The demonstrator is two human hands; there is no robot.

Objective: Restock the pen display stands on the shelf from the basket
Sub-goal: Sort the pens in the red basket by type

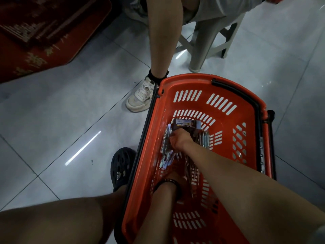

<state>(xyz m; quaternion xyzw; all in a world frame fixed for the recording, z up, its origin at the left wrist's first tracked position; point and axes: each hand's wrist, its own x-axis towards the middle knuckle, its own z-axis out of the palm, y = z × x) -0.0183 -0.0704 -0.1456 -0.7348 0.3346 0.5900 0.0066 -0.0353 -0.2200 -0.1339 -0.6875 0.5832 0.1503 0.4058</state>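
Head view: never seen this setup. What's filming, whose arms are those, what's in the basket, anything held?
No machine here: one wide-angle camera on a person's head looks down at their own bare arms. Both reach into an orange slotted plastic shopping basket standing on the grey tiled floor. In it lie loose pens and a dark box with a blue label. The right hand curls its fingers round some pens. The left hand, with a black bracelet at its wrist, is mostly hidden, so its grip is unclear. Beyond, another person sits on a pale plastic stool, white sneaker beside the basket.
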